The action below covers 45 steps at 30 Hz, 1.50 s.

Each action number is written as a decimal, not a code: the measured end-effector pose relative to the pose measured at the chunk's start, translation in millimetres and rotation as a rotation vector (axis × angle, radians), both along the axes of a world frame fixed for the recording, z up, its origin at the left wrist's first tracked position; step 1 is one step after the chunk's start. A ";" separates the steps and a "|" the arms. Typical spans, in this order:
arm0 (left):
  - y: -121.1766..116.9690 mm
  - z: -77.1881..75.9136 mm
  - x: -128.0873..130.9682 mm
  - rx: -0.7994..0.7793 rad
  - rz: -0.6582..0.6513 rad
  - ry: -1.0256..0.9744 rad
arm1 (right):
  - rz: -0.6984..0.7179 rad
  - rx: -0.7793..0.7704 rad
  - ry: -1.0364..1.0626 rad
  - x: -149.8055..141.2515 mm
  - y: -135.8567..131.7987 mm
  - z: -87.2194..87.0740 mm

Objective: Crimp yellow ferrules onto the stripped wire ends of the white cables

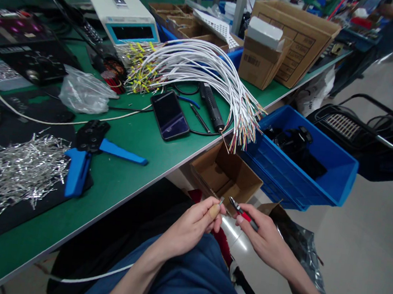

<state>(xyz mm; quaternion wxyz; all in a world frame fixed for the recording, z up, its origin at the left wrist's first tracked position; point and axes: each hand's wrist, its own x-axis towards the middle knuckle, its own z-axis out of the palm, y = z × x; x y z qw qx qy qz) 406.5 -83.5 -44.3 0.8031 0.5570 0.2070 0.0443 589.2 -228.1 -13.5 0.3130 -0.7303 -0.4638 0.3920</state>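
Your left hand point(195, 224) pinches a small wire end point(222, 199) between thumb and fingers, and your right hand point(261, 231) grips red-handled cutters point(244, 214), their tip near that end but apart from it. Both hands are above your lap, in front of an open cardboard box point(248, 171). A white cable point(94, 277) runs under your left forearm; you cannot tell whether it joins the wire end. On the green tabletop point(119, 181) lie a bundle of white cables point(209, 57), a phone point(170, 115) and a blue-handled crimper point(77, 172).
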 end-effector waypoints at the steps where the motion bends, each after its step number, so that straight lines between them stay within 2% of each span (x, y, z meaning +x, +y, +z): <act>1: 0.1 0.9 -0.1 0.026 0.001 0.010 | 0.004 0.004 -0.006 -0.1 -0.3 0.4; 8: 0.0 8.9 0.7 0.232 0.002 0.075 | 0.062 0.010 -0.028 -1.4 -1.5 2.7; 13: -0.2 12.7 1.6 0.287 -0.030 0.091 | 0.093 0.007 -0.048 -0.7 0.6 4.0; 25: 1.9 11.5 4.3 0.242 -0.056 0.131 | 0.155 -0.019 -0.100 5.3 0.6 10.7; 45: 4.4 5.6 6.6 0.173 -0.080 0.101 | 0.174 -0.034 -0.082 10.3 -1.5 7.7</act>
